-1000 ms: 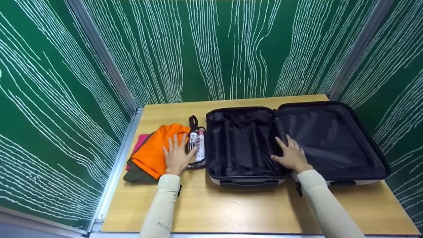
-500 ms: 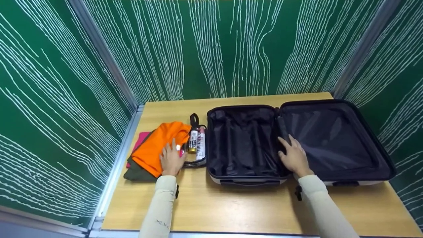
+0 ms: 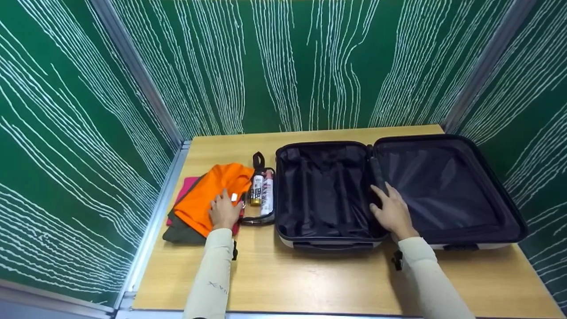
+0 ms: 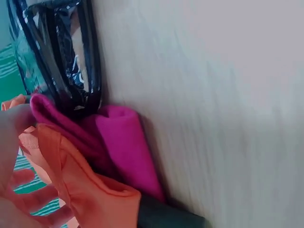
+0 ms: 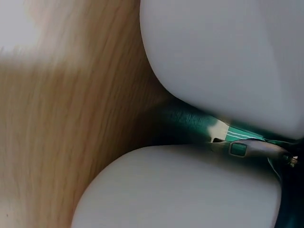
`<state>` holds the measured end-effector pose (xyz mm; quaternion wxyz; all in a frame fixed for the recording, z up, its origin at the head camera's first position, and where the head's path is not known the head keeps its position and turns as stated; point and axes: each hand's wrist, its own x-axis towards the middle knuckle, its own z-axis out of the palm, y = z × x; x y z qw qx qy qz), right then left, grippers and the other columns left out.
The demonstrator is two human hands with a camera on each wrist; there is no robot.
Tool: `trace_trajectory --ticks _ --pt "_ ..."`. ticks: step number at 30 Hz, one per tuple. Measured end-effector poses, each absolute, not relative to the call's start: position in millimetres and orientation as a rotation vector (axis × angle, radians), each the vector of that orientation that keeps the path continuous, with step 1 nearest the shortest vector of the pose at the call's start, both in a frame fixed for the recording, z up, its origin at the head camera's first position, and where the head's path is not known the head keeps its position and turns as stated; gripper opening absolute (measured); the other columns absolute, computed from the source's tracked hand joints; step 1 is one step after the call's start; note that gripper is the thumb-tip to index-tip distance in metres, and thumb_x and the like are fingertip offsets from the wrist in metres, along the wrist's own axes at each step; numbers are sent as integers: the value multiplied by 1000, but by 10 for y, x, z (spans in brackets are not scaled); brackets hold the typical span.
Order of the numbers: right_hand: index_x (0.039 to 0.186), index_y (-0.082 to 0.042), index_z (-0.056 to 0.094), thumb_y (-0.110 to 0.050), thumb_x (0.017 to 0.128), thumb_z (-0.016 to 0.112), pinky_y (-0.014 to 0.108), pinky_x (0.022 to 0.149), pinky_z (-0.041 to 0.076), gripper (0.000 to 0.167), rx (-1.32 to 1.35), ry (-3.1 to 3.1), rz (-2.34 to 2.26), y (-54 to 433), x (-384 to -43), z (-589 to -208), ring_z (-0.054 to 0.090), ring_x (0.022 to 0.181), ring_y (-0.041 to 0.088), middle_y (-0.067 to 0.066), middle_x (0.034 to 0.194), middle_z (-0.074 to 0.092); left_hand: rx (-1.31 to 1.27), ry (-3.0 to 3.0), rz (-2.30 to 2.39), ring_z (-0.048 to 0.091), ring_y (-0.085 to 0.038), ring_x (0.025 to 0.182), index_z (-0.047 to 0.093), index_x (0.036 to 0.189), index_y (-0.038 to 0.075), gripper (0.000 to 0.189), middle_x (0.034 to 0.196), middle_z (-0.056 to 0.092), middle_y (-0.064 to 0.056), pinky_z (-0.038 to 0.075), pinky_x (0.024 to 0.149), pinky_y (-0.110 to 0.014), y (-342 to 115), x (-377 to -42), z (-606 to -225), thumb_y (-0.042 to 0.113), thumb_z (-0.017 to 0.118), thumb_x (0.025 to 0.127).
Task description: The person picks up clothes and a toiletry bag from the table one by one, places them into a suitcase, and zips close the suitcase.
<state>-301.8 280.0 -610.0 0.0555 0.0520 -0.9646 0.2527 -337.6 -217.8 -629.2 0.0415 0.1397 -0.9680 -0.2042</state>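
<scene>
My left hand [image 3: 224, 213] grips the near right edge of a folded orange garment [image 3: 191, 212], its fingers curled over the fabric. In the left wrist view the thumb is at the fold of a pink cloth [image 4: 124, 137], with the fingers on the orange fabric. A dark green cloth [image 3: 179, 232] shows under the stack. Just right of it lies a clear pouch with black trim [image 3: 258, 221], holding a white-and-gold can [image 3: 257, 188] and a pink-and-white tube [image 3: 267, 195]. My right hand [image 3: 394, 215] rests with extended fingers at the hinge side of an opened suitcase [image 3: 325, 190].
The suitcase's right half [image 3: 447, 190] lies flat, reaching near the table's right edge. In the right wrist view its two pale shells [image 5: 190, 185] stand above the wooden table [image 5: 57, 133]. Green walls [image 3: 328, 66] with white lines enclose the table at the back and sides.
My left hand has moved left off the pouch onto the orange garment and its fingers have curled in. Pink cloth now shows beside the thumb. My right hand has shifted slightly at the hinge.
</scene>
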Motion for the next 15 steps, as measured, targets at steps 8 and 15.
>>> trace_trajectory --ticks 8,15 --pt "155 -11 44 -21 99 60 71 116 25 59 154 -2918 782 2789 -3000 -6117 24 149 54 33 164 23 476 -2928 -646 56 -46 121 62 130 3 43 127 65 -23 48 99 -60 -2248 -3414 -6288 32 62 99" --pt "155 -13 43 -23 99 60 72 116 22 59 147 -2925 809 2800 -3020 -6145 21 150 54 32 165 22 451 -2926 -683 59 -46 118 64 126 3 40 119 69 -24 48 98 -60 -2310 -3386 -6273 22 65 91"
